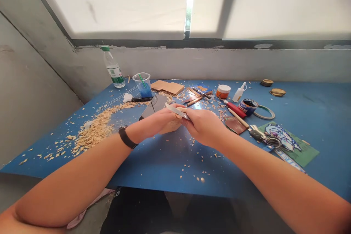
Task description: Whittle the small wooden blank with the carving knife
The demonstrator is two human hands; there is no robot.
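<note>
My right hand (205,126) is closed round the handle of a carving knife (175,110). Its blade points left across the top of my left hand (166,117). The left fingers are wrapped round a pale piece of wood (170,127), largely covered by both hands, so its full shape cannot be made out. Both hands meet above the blue table (153,168). Just behind the left hand a grey phone (154,106) lies tilted. A long heap of wood shavings (94,129) spreads to the left, and small chips are scattered below my hands.
At the back left stand a water bottle (114,69) and a plastic cup (143,87) of blue liquid. Flat wooden boards (168,87) lie behind. Rightwards are an orange jar (223,91), a squeeze bottle (239,92), an open dark jar (248,106), keys (263,137) and a painted green sheet (304,150).
</note>
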